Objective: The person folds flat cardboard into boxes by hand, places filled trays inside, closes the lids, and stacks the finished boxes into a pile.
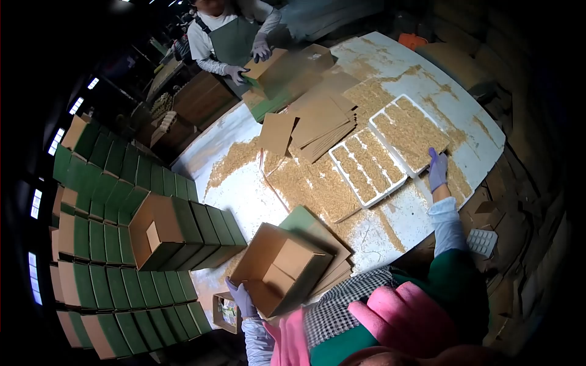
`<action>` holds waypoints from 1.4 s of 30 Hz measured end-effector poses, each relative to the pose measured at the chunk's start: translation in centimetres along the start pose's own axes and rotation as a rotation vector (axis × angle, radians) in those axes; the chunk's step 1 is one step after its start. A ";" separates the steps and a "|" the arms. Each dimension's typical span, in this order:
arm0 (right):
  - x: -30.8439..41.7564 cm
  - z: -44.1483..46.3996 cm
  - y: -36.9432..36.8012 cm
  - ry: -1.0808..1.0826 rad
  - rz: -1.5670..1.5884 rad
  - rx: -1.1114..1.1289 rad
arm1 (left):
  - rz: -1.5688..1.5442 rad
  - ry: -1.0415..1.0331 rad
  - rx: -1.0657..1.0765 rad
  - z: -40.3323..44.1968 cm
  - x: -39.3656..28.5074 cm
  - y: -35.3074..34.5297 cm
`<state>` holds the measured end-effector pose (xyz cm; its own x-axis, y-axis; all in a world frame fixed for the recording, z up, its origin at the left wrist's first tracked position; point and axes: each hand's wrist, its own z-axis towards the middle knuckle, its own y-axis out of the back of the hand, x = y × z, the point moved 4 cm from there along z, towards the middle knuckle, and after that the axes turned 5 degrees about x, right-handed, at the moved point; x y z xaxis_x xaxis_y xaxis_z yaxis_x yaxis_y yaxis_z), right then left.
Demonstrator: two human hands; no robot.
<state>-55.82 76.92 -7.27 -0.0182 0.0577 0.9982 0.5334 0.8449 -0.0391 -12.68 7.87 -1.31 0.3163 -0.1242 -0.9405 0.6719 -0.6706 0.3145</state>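
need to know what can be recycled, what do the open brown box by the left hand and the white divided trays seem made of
Open brown box: matte cardboard, by its folded flaps and creases. White divided trays: smooth-looking, probably plastic, perhaps foam; their stiff, even rims suggest moulding, but straw-like filling hides most.

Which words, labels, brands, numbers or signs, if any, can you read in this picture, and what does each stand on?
No text can be read.
Items in the small box near the left hand: coloured markings, too small and blurred to read.
Open cardboard box: no lettering visible.
Stacked green-and-brown boxes: none legible.
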 end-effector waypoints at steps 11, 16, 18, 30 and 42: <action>11.1 -11.8 -2.6 -0.001 0.316 0.314 | 0.166 -0.182 -0.018 -1.9 -4.6 -3.4; 13.1 -20.1 -8.2 -0.090 0.156 0.952 | 0.108 -0.154 0.086 1.2 -6.0 -6.2; 15.8 -25.7 -11.8 0.127 -0.099 1.132 | -0.007 -0.086 0.105 2.0 -7.1 -6.8; 13.4 -39.7 -23.7 -0.082 -0.794 1.574 | -0.322 -0.228 0.173 -0.5 -6.6 -4.2; 14.6 -39.4 -29.3 0.946 -1.397 1.626 | 0.141 -0.133 0.141 -0.6 -8.0 -5.0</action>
<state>-38.41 32.04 10.24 0.8624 -0.4792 0.1634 -0.3156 -0.2565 0.9136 -18.16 12.66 4.76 0.3031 -0.3127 -0.9002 0.5240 -0.7343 0.4315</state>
